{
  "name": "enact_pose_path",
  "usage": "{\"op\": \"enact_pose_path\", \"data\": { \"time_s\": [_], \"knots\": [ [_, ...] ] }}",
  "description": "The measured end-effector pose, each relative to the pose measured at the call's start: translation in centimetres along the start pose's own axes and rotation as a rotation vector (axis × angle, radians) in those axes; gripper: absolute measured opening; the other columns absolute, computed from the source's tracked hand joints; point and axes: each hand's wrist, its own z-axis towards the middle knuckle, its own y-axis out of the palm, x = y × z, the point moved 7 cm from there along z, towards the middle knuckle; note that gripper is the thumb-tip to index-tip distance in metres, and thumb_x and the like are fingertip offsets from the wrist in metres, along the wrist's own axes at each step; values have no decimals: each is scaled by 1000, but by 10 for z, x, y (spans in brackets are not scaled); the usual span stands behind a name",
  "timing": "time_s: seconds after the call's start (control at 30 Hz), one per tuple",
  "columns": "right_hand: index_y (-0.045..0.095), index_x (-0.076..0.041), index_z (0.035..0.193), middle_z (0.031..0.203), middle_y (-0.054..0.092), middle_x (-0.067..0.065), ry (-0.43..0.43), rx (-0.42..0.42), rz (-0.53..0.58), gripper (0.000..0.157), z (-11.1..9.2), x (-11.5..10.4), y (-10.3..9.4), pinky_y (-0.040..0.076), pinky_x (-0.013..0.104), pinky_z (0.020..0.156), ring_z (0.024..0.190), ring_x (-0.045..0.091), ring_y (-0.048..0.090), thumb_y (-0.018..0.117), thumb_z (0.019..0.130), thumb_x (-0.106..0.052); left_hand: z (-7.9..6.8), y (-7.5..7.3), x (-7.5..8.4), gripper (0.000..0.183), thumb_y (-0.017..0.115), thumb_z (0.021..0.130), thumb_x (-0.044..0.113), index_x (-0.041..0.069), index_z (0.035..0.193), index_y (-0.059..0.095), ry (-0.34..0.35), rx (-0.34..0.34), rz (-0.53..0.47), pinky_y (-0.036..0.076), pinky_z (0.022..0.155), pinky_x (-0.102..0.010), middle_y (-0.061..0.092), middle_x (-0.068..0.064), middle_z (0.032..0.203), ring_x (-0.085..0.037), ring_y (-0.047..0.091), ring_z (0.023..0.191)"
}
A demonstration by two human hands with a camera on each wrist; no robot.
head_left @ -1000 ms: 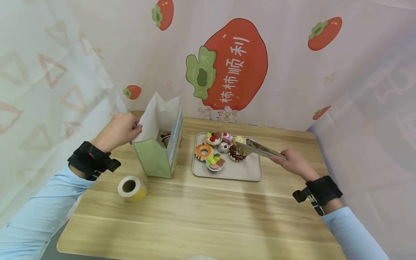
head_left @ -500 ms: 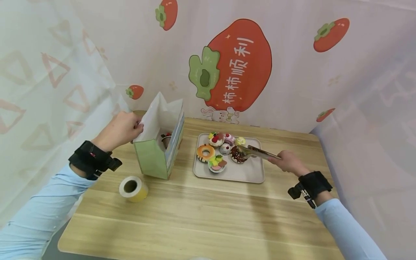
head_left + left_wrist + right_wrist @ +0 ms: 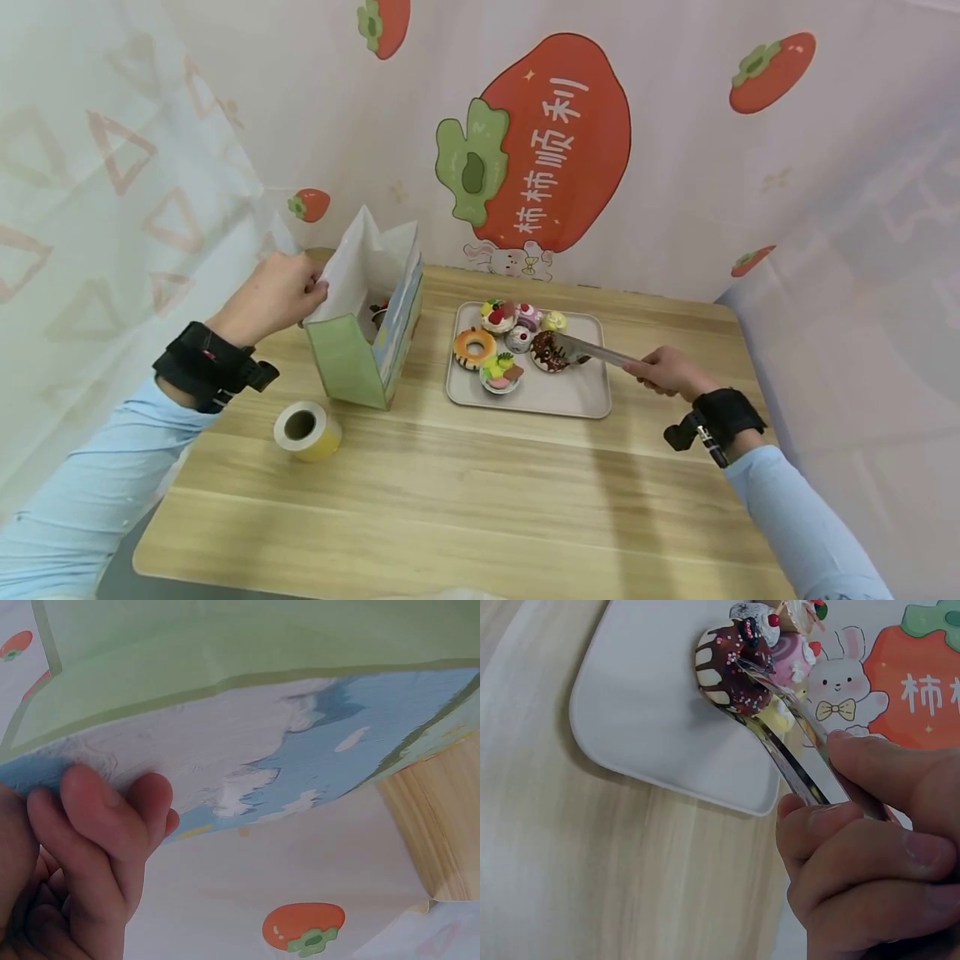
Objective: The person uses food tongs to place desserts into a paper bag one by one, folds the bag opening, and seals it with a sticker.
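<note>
A pale wooden table (image 3: 465, 500) is stretching beneath the person's arms, its grain running lengthwise. Behind it a whitish sheet (image 3: 667, 183) is hanging, carrying red persimmon prints; the largest print (image 3: 588, 167) is bearing white characters, with a rabbit (image 3: 507, 263) peeping out at its foot. More sheeting is closing in the left and right sides, the left one showing faint triangles.

A white and yellow roll (image 3: 321, 442) is sitting near the bag (image 3: 347, 362), on the side towards the person. The bag is standing with its mouth gaping; something dark is showing inside, too hidden to make out. To its right a tray (image 3: 558, 400) is lying flat, its sweets clustering towards the left and back: a plain donut (image 3: 461, 343), a fruit cup (image 3: 500, 377), several small cakes (image 3: 498, 317) and a chocolate donut (image 3: 724, 660).

The left hand (image 3: 277, 292) is pinching the bag's rim with curled fingers. The right hand (image 3: 671, 371) is holding the tongs (image 3: 600, 352), thumb along one arm, fingers curling round the other. The chocolate donut is lying on the tray beyond the fingertips, at the tongs' far end: one tip is resting over its top, the other reaching its lower edge. How firmly they are squeezing it, one cannot tell.
</note>
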Motion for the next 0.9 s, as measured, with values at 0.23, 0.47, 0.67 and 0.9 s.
{"op": "enact_pose_path", "data": {
  "time_s": [0.23,0.47,0.67,0.9],
  "knots": [
    [63,-7,79,58,41,-5,2,-16,73,42,-6,15,4,28,24,48,48,8,30,52,103,-39,1,-2,0,38,53,92,3,10,55,50,8,14,6,31,46,-26,45,3,44,-8,42,40],
    [63,-7,81,60,44,-7,-16,-44,151,41,-15,23,9,29,22,47,48,6,31,50,104,-40,1,-3,2,40,53,91,2,11,52,48,16,14,3,31,47,-25,45,3,42,-8,42,39],
    [62,-6,81,59,42,-6,-28,-29,191,43,-26,25,7,27,22,46,46,5,29,50,103,-40,0,-2,4,40,53,91,2,11,52,47,16,8,4,31,46,-25,45,3,42,-9,43,38],
    [60,-3,86,64,44,-5,-44,-29,218,42,-41,24,5,27,21,45,47,5,29,50,104,-40,1,1,2,40,53,93,4,12,53,50,18,-14,-11,31,45,-24,47,5,43,-7,46,39]
  ]
}}
